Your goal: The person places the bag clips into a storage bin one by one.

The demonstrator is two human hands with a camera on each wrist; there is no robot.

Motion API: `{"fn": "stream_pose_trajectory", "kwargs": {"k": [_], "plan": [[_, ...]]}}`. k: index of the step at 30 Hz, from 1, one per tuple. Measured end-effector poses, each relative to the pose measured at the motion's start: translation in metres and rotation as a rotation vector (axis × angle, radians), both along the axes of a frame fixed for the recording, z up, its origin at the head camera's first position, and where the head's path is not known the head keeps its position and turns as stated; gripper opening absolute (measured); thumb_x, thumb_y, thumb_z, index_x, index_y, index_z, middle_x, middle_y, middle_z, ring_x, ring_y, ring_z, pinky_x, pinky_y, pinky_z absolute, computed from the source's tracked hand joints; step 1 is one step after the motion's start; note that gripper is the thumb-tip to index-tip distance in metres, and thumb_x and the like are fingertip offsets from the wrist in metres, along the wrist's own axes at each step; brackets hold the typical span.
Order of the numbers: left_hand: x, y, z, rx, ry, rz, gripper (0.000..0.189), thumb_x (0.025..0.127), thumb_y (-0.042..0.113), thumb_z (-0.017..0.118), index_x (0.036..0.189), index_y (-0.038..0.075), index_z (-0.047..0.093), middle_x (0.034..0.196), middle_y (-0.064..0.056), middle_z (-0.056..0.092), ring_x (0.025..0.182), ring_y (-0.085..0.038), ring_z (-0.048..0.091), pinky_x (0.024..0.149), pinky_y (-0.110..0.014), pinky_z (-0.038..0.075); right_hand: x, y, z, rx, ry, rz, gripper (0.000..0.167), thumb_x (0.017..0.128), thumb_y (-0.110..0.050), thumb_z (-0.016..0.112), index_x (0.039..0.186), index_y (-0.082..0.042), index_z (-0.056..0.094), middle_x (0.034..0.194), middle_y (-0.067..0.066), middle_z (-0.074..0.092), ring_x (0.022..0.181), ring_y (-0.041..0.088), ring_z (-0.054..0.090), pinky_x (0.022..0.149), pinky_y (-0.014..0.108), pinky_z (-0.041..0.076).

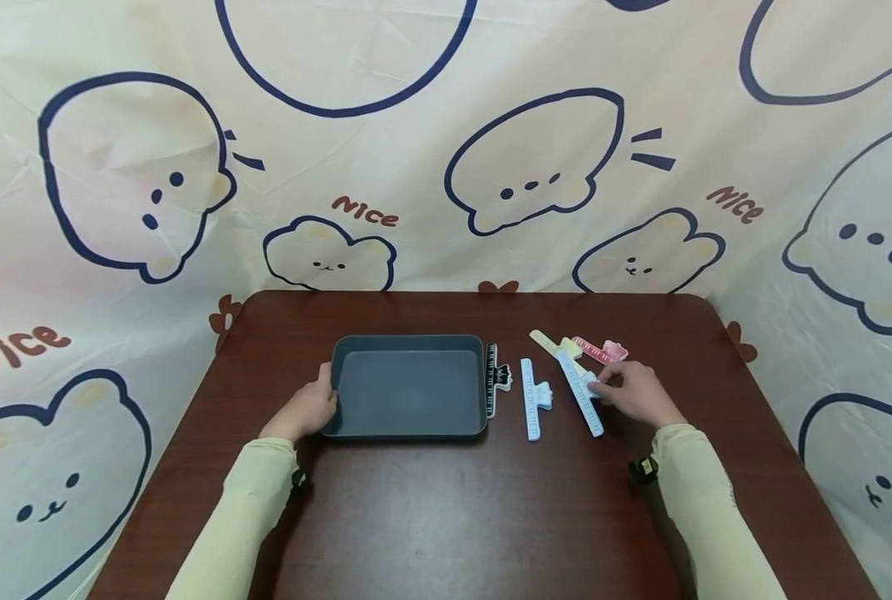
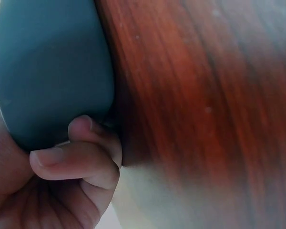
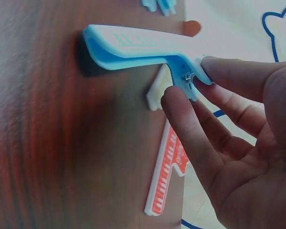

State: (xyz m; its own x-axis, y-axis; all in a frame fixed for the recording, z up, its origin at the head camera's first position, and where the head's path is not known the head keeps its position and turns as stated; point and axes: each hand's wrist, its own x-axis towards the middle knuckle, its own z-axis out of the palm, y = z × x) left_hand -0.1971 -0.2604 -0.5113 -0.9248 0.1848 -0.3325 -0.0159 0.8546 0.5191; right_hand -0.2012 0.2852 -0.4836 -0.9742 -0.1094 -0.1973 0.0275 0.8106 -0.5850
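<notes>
My left hand (image 1: 308, 407) grips the left edge of a dark grey rectangular tray (image 1: 408, 387). In the left wrist view the fingers (image 2: 76, 162) curl against the corner of the tray. A light blue clip with a long ruler-like bar (image 1: 583, 400) is pinched by its handle in my right hand (image 1: 633, 393). The right wrist view shows thumb and fingers on the handle, with the bar's long jaws together. Behind this clip lie a yellow clip (image 1: 543, 342), partly covered by it in the head view, and a red clip (image 1: 594, 350).
A black-and-white clip (image 1: 492, 383) sits against the tray's right edge. Between it and my right hand lies another light blue clip (image 1: 531, 400). All stand on a dark brown wooden table (image 1: 416, 517), with a cartoon-printed cloth (image 1: 416, 167) behind and at the sides.
</notes>
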Motion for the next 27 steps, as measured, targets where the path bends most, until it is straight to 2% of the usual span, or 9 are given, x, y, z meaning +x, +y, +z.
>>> {"fn": "stream_pose_trajectory", "kwargs": {"k": [4, 8, 13, 18, 22, 27], "plan": [[0.0, -0.001, 0.0, 0.004, -0.002, -0.004, 0.064, 0.109, 0.012, 0.035, 0.158, -0.008, -0.002, 0.073, -0.011, 0.062, 0.067, -0.021, 0.063, 0.07, -0.04, 0.046, -0.001, 0.002, 0.007, -0.063, -0.026, -0.026, 0.029, 0.098, -0.03, 0.072, 0.106, -0.002, 0.073, 0.103, 0.019, 0.071, 0.083, 0.027, 0.072, 0.077, 0.038, 0.049], [0.0, -0.001, -0.001, 0.0, -0.006, -0.002, 0.064, 0.109, 0.012, 0.035, 0.158, -0.008, -0.001, 0.076, -0.011, 0.064, 0.071, -0.02, 0.065, 0.073, -0.041, 0.047, -0.002, 0.001, 0.01, -0.155, -0.072, -0.07, 0.031, 0.099, -0.029, 0.071, 0.111, 0.0, 0.07, 0.113, 0.022, 0.067, 0.09, 0.026, 0.076, 0.085, 0.039, 0.053], [0.0, -0.001, 0.0, -0.008, -0.005, -0.008, 0.065, 0.109, 0.012, 0.035, 0.158, -0.009, -0.001, 0.087, -0.016, 0.07, 0.08, -0.024, 0.07, 0.078, -0.044, 0.05, -0.005, 0.0, 0.009, -0.289, -0.11, -0.114, 0.031, 0.099, -0.026, 0.072, 0.112, 0.002, 0.07, 0.119, 0.022, 0.059, 0.092, 0.025, 0.073, 0.085, 0.033, 0.059], [0.0, 0.0, 0.002, -0.015, 0.005, -0.005, 0.063, 0.109, 0.012, 0.036, 0.157, -0.009, 0.001, 0.093, -0.02, 0.071, 0.086, -0.026, 0.071, 0.081, -0.046, 0.052, -0.007, -0.004, 0.012, -0.409, -0.142, -0.131, 0.032, 0.099, -0.019, 0.071, 0.12, 0.005, 0.066, 0.126, 0.023, 0.051, 0.095, 0.026, 0.069, 0.087, 0.035, 0.06], [0.0, 0.001, 0.002, -0.018, 0.016, -0.002, 0.061, 0.108, 0.011, 0.037, 0.156, -0.009, 0.003, 0.095, -0.021, 0.071, 0.088, -0.028, 0.071, 0.081, -0.047, 0.052, -0.008, -0.008, 0.013, -0.454, -0.167, -0.121, 0.036, 0.099, -0.02, 0.071, 0.125, 0.006, 0.064, 0.13, 0.024, 0.049, 0.097, 0.025, 0.068, 0.091, 0.037, 0.059], [0.001, 0.001, 0.0, -0.018, 0.026, -0.006, 0.062, 0.108, 0.01, 0.036, 0.156, -0.01, 0.003, 0.106, -0.027, 0.071, 0.094, -0.032, 0.072, 0.084, -0.049, 0.053, -0.01, -0.014, 0.013, -0.468, -0.171, -0.1, 0.037, 0.1, -0.019, 0.07, 0.125, 0.007, 0.062, 0.128, 0.023, 0.05, 0.098, 0.025, 0.067, 0.092, 0.038, 0.059]]}}
